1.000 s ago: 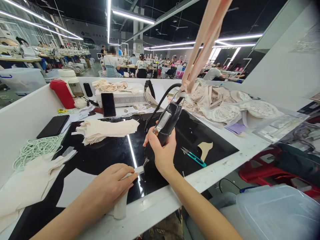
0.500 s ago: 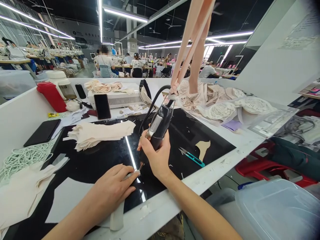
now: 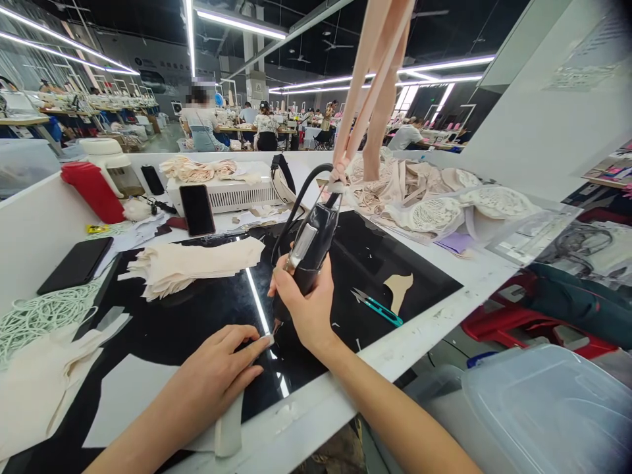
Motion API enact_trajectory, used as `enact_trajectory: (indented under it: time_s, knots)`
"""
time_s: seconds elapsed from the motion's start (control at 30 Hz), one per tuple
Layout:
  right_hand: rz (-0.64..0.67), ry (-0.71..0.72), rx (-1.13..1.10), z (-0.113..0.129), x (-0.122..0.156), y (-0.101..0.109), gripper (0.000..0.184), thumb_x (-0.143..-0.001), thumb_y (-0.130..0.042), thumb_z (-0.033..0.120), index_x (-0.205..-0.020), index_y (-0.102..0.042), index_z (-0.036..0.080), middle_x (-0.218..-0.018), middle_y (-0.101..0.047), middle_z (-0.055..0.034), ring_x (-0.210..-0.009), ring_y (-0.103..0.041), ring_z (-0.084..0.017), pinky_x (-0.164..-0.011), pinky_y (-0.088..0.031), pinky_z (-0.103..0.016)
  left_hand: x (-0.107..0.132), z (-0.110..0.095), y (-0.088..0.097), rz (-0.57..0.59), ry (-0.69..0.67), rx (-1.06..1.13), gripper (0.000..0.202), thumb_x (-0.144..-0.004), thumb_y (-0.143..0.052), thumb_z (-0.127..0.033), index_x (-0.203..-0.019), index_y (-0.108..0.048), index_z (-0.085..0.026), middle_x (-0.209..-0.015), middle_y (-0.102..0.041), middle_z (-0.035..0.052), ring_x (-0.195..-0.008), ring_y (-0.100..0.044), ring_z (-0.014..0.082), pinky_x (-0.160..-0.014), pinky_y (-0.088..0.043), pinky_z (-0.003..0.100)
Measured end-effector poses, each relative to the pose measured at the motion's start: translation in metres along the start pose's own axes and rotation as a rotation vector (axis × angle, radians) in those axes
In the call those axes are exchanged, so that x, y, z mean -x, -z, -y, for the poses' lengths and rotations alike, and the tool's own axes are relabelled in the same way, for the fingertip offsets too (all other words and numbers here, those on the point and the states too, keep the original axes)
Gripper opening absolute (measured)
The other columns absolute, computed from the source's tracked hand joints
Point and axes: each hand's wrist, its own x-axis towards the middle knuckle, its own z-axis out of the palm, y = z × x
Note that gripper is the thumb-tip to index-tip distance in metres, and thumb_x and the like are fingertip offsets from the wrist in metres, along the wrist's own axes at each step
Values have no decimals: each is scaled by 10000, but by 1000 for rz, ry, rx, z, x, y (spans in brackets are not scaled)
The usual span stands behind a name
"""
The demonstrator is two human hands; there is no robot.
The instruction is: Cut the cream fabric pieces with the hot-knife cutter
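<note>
Pressing flat, lower centre of the frame: left hand (image 3: 217, 368), grip apart, pinning a pale fabric strip (image 3: 230, 421) whose tail overhangs the near edge of the tabletop (image 3: 316, 395). Just right of it: right hand (image 3: 303, 306), grip clamped on a black corded hand tool (image 3: 309, 247), tip at the strip's far end. Judged early: only that end is worked. Open room: black mat (image 3: 365, 250) to the right, bar green snips (image 3: 378, 306). Mid-left: stack of cut fabric pieces (image 3: 192, 263), finished or waiting, cannot tell. Far: white machine box (image 3: 232, 194).

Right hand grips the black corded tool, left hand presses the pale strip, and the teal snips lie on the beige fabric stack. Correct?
No: the head view shows the teal snips on the black worktop, beside the right hand, apart from the fabric stack.
</note>
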Motion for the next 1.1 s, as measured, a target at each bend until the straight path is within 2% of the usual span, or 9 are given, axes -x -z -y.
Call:
enact_trajectory:
  time_s: [0.27,0.47,0.73,1.1]
  knots:
    - [5,0,20,1,-1,-1,303,-819,-778,301,-933,-500,254,-786,-614,72,-605,-558,-100,-615,-527,-271,1,2,1,-3,23,47,352,-1067,-520,-272,-1401,-629,-258,-1212,-661,86,-1065,-670,242,-925,-601,376]
    - [-20,4,32,1,-2,-1,334,-816,-788,318,-999,-515,256,-773,-607,75,-625,-556,-110,-631,-520,-276,1,4,0,-1,36,58,352,-1066,-524,-276,-1401,-633,-274,-1226,-659,80,-1087,-662,236,-946,-596,364]
    - [-27,1,36,2,-4,-3,322,-807,-793,327,-930,-504,252,-782,-601,67,-650,-548,-113,-640,-522,-277,1,4,-1,20,23,36,361,-1059,-532,-256,-1406,-633,-238,-1231,-651,97,-1091,-661,253,-946,-601,401]
    - [-13,2,28,0,-3,-5,315,-797,-780,292,-920,-493,251,-777,-613,68,-627,-551,-110,-625,-517,-285,3,4,-3,23,45,22,360,-1069,-521,-264,-1415,-619,-237,-1261,-648,88,-1112,-656,243,-963,-593,389]
